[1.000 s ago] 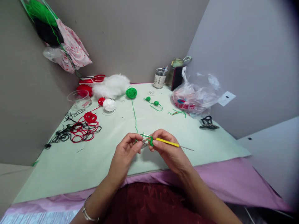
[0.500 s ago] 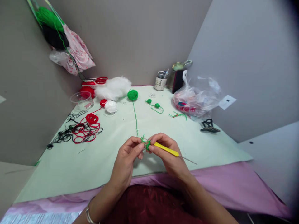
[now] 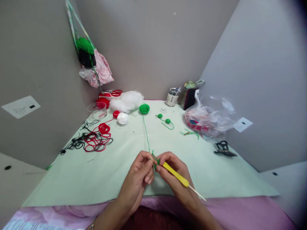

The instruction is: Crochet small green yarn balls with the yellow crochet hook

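My right hand (image 3: 174,174) is closed around a yellow-handled crochet hook (image 3: 176,175), whose metal end sticks out to the lower right. My left hand (image 3: 140,174) pinches a small green crocheted piece (image 3: 155,161) right at the hook's tip. The fingertips of both hands meet over the near part of the pale green mat (image 3: 72,179). A thin green yarn strand (image 3: 145,131) runs from the piece away to a green yarn ball (image 3: 144,109) at the back.
Tangled red and black yarn (image 3: 92,140) lies at the left. White stuffing (image 3: 127,100), a clear cup (image 3: 97,110), two small green balls (image 3: 164,118), a tin (image 3: 172,96), a plastic bag (image 3: 207,119) and black scissors (image 3: 224,149) sit farther back and right. A bag (image 3: 96,68) hangs on the wall.
The view has tilted up and shifted. Both hands drew closer together and nearer to me, and the hook's handle now points more steeply to the lower right.
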Tool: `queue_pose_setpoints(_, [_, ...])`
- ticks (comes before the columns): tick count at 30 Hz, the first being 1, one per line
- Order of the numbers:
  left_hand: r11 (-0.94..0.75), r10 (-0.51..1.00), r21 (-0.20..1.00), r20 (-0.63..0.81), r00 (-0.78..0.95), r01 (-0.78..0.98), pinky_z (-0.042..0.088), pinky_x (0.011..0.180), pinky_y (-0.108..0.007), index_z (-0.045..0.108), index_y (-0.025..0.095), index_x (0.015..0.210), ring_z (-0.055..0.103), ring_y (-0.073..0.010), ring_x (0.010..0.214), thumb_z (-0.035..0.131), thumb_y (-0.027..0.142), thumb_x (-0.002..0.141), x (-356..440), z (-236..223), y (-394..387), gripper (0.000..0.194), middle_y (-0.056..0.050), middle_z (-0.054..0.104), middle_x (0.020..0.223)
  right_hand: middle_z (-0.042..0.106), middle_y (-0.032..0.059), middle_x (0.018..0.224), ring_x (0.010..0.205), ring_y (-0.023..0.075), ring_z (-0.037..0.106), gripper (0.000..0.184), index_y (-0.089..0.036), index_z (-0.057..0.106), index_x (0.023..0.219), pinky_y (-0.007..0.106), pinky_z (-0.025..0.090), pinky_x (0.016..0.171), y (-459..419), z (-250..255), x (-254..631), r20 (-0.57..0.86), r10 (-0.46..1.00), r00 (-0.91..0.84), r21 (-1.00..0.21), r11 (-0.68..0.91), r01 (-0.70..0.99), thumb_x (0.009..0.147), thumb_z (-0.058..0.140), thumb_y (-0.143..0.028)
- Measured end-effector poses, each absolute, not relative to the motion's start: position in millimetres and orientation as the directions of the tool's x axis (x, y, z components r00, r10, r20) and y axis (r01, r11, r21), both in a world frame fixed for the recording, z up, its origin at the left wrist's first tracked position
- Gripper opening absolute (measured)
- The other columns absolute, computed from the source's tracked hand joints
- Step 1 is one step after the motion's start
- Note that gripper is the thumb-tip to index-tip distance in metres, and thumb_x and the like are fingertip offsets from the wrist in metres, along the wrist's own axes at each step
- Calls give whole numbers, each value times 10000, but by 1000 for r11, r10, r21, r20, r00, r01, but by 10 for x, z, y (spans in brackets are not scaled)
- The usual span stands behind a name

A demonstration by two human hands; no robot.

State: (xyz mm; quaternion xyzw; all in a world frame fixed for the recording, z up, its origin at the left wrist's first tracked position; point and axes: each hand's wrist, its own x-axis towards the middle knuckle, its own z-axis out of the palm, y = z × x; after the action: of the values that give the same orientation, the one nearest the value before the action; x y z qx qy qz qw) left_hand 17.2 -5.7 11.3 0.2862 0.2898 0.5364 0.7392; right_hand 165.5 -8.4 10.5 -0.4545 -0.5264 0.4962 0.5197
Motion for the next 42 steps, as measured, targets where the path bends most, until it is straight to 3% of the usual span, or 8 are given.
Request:
queue_pose_setpoints(7, [166, 975, 834, -60, 213, -525, 275, 497, -205, 610, 206, 833, 264, -49, 447, 795, 496, 910, 161, 162, -22, 352, 107, 405, 533, 622, -18, 740, 633, 143, 534, 100, -243, 590, 773, 277, 414, 609, -45, 163, 1535, 284, 956, -65, -938, 292, 189, 839, 650, -198])
queue_pose_setpoints(10, [227, 960, 802, -91, 263, -552, 281, 489, -198, 590, 199, 825, 258, -42, 456, 846, 465, 859, 109, 228, 6, 371, 93, 480, 581, 556, -33, 692, 624, 140, 506, 156, -247, 521, 704, 281, 408, 623, -33, 166, 1506, 356, 934, -11, -902, 347, 256, 774, 614, -143])
queue_pose_setpoints(14, [269, 946, 770, -100, 307, -579, 336, 510, -186, 582, 185, 832, 302, -32, 492, 878, 377, 836, 20, 296, 52, 353, 61, 563, 717, 536, -39, 671, 612, 133, 483, 188, -247, 484, 689, 283, 386, 621, -48, 224, 1567, 283, 959, 12, -928, 271, 257, 777, 621, -153])
queue_pose_setpoints(17, [278, 933, 783, -82, 351, -556, 456, 642, -202, 604, 179, 845, 500, -79, 616, 855, 364, 862, -14, 304, 165, 312, 36, 570, 723, 564, -39, 674, 612, 132, 484, 174, -244, 516, 716, 279, 383, 608, 31, 295, 1649, 169, 984, -53, -970, 175, 167, 780, 667, -188])
queue_pose_setpoints(20, [274, 929, 806, -80, 362, -525, 499, 715, -224, 609, 172, 825, 571, -103, 691, 862, 362, 846, 3, 317, 352, 317, 19, 597, 770, 573, -35, 706, 652, 141, 508, 179, -242, 541, 767, 269, 401, 602, 213, 358, 1725, 98, 987, -128, -993, 105, 45, 815, 711, -266])
queue_pose_setpoints(27, [156, 953, 862, -3, 303, -482, 515, 782, -231, 606, 186, 841, 602, -109, 745, 811, 301, 882, 115, 392, 778, 239, 12, 643, 825, 566, -30, 773, 689, 135, 470, 235, -231, 577, 858, 261, 388, 615, 645, 468, 1894, 212, 949, -234, -967, 239, 94, 874, 765, -370])
queue_pose_setpoints(37, [182, 923, 901, -19, 384, -394, 420, 536, -191, 576, 199, 826, 499, -84, 530, 786, 269, 861, 233, 282, 1061, 224, 42, 614, 657, 640, -38, 724, 648, 144, 517, 150, -256, 463, 807, 263, 373, 615, 1001, 307, 1899, 217, 917, -334, -914, 311, 260, 839, 609, -251])
queue_pose_setpoints(42, [235, 907, 888, -55, 417, -395, 382, 519, -172, 561, 204, 822, 434, -66, 503, 832, 235, 768, 230, 177, 1135, 278, 74, 527, 617, 443, -82, 636, 584, 125, 373, 149, -256, 436, 757, 252, 302, 559, 1021, 150, 1916, 248, 935, -255, -890, 324, 322, 754, 579, -214])
